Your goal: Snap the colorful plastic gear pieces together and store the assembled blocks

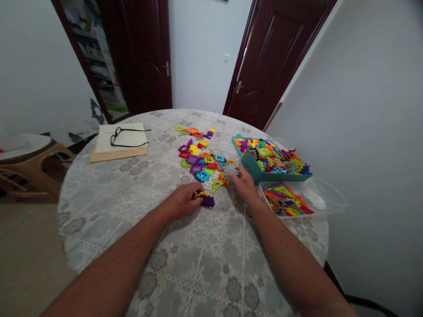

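My left hand [185, 199] is closed on a purple and yellow building piece [207, 200] with toothed edges, low over the tablecloth. My right hand [243, 184] pinches a pale grey, toothed building piece [230, 169] at the right side of a loose pile. That pile of flat interlocking pieces [196, 169] lies just beyond both hands, in purple, blue, green, red, yellow and white. A few orange, green and purple pieces [193, 131] lie farther back.
At right stands a teal box [253, 167] heaped with colourful pieces. Nearer is a clear plastic container [287, 216] with more pieces and its lid [330, 196]. Eyeglasses [128, 130] rest on a notebook [105, 136] at left. The round table [109, 211] has a patterned cloth.
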The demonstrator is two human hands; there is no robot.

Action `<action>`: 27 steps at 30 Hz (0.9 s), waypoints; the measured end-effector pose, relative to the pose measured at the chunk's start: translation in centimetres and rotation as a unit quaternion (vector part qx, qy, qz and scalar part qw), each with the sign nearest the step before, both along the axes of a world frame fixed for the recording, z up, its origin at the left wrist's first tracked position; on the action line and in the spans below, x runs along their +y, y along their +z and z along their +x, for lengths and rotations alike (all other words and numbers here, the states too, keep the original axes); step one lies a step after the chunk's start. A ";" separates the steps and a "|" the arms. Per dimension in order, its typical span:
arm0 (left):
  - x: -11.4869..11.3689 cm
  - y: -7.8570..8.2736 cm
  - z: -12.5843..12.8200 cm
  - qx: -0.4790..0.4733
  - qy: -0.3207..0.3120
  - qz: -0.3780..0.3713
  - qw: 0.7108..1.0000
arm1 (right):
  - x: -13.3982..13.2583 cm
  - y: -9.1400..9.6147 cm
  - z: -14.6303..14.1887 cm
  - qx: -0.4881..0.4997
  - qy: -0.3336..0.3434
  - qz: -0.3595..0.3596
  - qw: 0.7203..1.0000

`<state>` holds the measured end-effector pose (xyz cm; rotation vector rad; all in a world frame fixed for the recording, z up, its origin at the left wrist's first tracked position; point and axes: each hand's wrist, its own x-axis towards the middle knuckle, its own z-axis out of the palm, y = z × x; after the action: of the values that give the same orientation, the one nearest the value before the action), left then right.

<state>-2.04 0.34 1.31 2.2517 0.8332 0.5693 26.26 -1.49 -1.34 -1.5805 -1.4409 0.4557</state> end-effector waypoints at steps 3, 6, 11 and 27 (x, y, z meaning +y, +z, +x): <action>0.0 -0.2 0.0 0.005 0.003 0.001 1.000 | -0.4 0.5 -0.6 0.096 0.033 -0.061 0.993; 0.0 -0.3 0.0 -0.003 0.019 -0.018 1.000 | -1.1 1.1 -1.5 0.078 0.111 -0.044 0.990; 0.2 -0.6 -0.1 -0.013 0.021 -0.030 0.999 | -2.5 2.2 -3.0 -0.133 0.220 -0.011 0.966; 0.0 0.0 -0.1 -0.006 0.002 0.020 1.000 | -2.9 2.2 -3.4 -0.105 0.228 -0.051 0.967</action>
<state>-2.12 0.30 1.31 2.2811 0.8272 0.6054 22.83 -4.39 0.84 -1.4015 -1.9844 0.6507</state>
